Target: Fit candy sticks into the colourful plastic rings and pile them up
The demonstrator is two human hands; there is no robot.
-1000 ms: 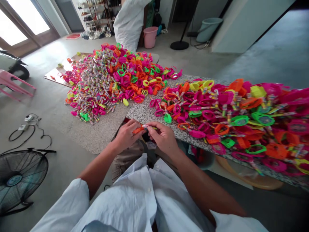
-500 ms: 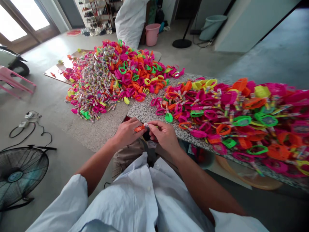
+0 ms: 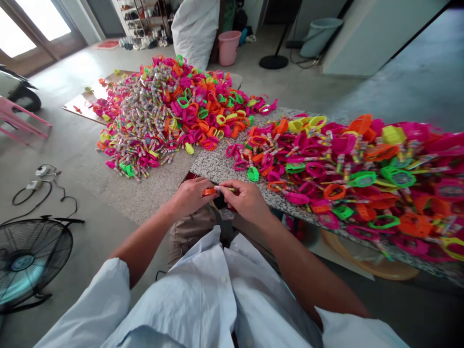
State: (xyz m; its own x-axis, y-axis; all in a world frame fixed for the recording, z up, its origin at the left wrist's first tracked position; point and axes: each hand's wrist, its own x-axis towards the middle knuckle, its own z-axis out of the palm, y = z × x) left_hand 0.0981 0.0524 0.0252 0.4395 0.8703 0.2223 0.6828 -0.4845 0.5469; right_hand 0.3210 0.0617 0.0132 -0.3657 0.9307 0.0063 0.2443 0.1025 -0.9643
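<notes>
My left hand pinches a small orange plastic ring just below the edge of the speckled granite tabletop. My right hand meets it, holding a thin candy stick whose end touches the ring. Both hands hover over my lap, close together. On the tabletop to the right lies a wide heap of pink, orange, green and yellow rings with candy sticks.
A bigger pile of the same rings and candy rolls covers a board on the floor beyond. A floor fan and cables sit at left. A pink bucket, a white sack and a fan base stand farther back.
Both hands stayed together on the orange ring and candy stick, with only small finger shifts. The view tilted slightly, so the piles sit a little higher in the picture.
</notes>
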